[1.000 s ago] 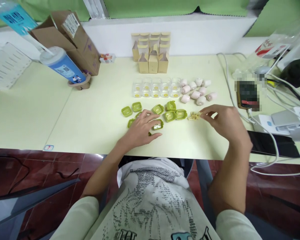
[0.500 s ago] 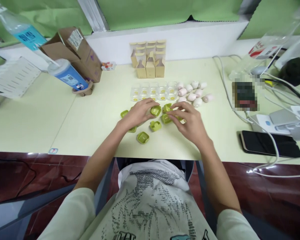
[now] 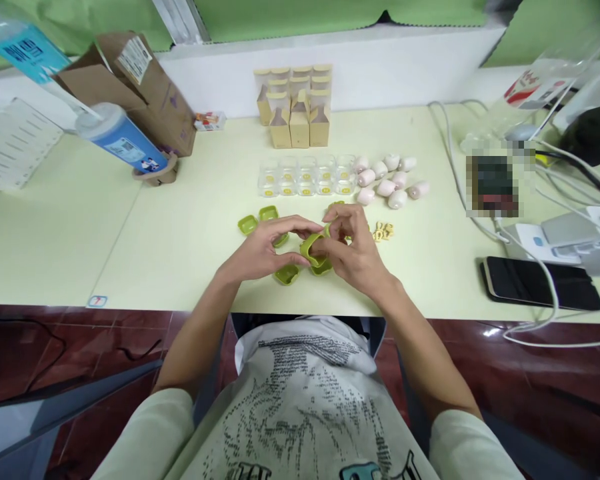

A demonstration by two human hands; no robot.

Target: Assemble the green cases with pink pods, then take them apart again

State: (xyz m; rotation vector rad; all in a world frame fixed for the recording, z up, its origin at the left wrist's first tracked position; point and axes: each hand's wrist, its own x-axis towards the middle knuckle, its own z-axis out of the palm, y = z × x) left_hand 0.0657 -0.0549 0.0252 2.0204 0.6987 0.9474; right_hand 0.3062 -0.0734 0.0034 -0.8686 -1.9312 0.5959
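My left hand is closed on a small green plastic cup, squarish with rounded corners, tilted so its hollow faces right. Fingers of my right hand reach to the cup's opening and pinch a smaller green plastic piece at its upper edge. How the two parts meet is partly hidden by the fingers. Below the hands lies another green cup. More of them, such as the green tray-like cup, rest left of my left hand, and others are partly covered by my right hand.
Small yellow pieces lie right of my right hand. Behind are clear plastic cases, whitish-pink capsules and open cardboard boxes. A blue cup stands left; a phone and white cables lie right.
My right hand has moved left from the green pieces to the cup in my left hand, with a green piece now pinched in it. The cup is lower and tilted. The view has shifted slightly.
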